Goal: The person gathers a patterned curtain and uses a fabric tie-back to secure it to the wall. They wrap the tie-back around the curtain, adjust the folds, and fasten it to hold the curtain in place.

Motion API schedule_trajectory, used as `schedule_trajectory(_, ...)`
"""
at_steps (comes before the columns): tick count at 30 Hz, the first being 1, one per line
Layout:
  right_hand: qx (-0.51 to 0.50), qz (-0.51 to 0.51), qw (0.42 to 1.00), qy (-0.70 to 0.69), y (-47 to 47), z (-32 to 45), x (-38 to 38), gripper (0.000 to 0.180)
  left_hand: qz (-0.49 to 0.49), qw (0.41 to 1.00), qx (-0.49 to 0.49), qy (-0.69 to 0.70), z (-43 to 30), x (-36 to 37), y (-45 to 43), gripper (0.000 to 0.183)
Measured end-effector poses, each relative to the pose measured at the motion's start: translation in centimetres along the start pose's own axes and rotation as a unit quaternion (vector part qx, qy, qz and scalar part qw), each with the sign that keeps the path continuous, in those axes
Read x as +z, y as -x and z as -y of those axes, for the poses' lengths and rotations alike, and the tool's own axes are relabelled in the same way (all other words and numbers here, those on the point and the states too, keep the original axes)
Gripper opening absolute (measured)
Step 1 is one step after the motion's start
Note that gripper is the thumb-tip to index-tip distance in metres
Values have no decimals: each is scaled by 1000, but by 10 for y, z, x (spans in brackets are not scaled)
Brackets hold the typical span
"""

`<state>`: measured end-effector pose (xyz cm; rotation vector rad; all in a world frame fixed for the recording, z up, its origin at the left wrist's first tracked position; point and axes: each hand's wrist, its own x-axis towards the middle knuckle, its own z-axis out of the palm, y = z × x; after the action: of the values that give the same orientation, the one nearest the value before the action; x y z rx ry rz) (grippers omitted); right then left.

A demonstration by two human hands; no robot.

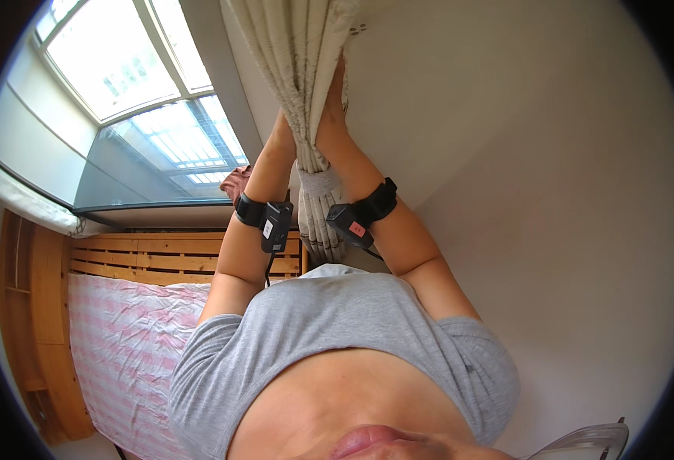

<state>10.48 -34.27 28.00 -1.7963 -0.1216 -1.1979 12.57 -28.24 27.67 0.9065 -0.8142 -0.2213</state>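
A pale patterned curtain [291, 63] hangs in front of me, drawn into folds that narrow downward. A light grey fabric tieback [318, 183] wraps it below my wrists, and the lower curtain [321, 221] fans out beneath. My left forearm reaches up along the curtain's left side, and the hand itself is hidden behind the folds. On the right side, part of my right hand [335, 86] shows at the curtain's edge, its fingers mostly covered by cloth. Whether either hand grips the fabric is not visible. Each forearm wears a black strap with a small box.
At left is a window [118, 63] above a glass-like ledge [141, 167]. Below it stands a wooden slatted bed frame [164, 246] with a pink-and-white checked sheet [136, 345]. A brown cloth [236, 183] lies by the sill. A plain wall [515, 172] fills the right side.
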Motion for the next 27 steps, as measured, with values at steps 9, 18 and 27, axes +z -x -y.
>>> schedule_trajectory(9,-4,31,999,-29,28,-10,-10,59,-3,999,22,-35,12,-28,4,51)
schedule_trajectory(18,3,-30,999,40,41,-9,-9,59,28,965,94,-241,-30,0,43,48)
schedule_trajectory(27,181,-85,954,-224,-8,-55,-51,34,-172,972,-42,-156,-29,-2,45,38)
